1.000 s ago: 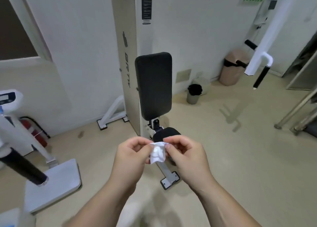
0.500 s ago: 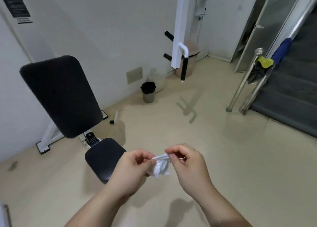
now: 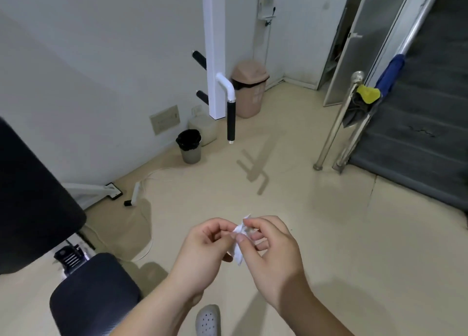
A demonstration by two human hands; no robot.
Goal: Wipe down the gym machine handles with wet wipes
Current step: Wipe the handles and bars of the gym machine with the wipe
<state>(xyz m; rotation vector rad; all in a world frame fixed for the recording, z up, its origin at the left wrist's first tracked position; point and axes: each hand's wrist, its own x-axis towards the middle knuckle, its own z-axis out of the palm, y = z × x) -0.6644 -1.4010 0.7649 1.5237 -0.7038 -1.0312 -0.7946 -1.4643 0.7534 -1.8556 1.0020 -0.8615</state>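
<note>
The view has swung right over the last second. The back pad [image 3: 33, 198], dead centre a moment ago, now sits at the left edge, and the white post [image 3: 214, 56] with its hanging black handle [image 3: 231, 122] has come in from the far right to the upper middle. The person seems to be turning toward that handle as the next one to clean.

The wipe [image 3: 238, 250] remains between the two hands, low in the middle and well short of the handle. It was a puffy wad; now it is a thinner, crumpled strip. The left hand [image 3: 202, 249] pinches it with fingers curled, and the right hand [image 3: 274, 259] pinches its upper end between thumb and forefinger. It probably is being opened out or refolded, so no wiping has begun on this handle.

Fingers cover most of the wipe, so how far it is unfolded, or whether it is damp, cannot be told. The post's top is cut off by the frame, and two black pegs [image 3: 199, 59] show only partly from behind it. The back pad and the seat [image 3: 93, 292] are cropped, as is a grey shoe [image 3: 207, 320] at the bottom edge. The machine's left-side handle is out of view.
</note>
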